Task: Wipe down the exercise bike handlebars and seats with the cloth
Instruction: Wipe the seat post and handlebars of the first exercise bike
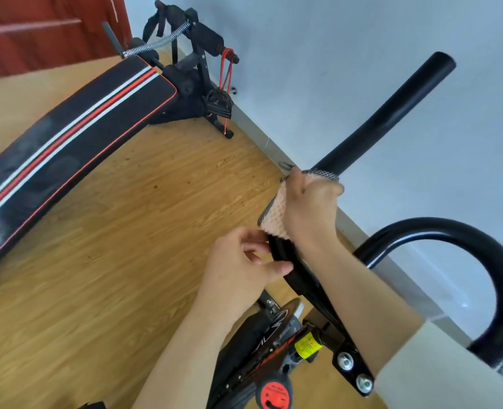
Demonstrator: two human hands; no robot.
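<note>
Wood-plank floor and pale wall lie behind the handlebar (389, 113). At the handlebar's middle, the right hand (312, 208) is clenched round the cloth (273, 212). The cloth looks soft and light, best gripped wrapped over the handlebar. Lower down the handlebar, the half-curled left hand (244, 261) touches the black bracket (294, 278); whether it pinches is unclear.

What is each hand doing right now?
Left hand: touching the black panel edge; grip cannot be told.
Right hand: gripping cloth around handlebar.

Left hand (244, 261) and right hand (312, 208) left bare, right forearm covered partway by a plain cream sleeve (450, 367), left forearm uncovered as far as seen
</note>
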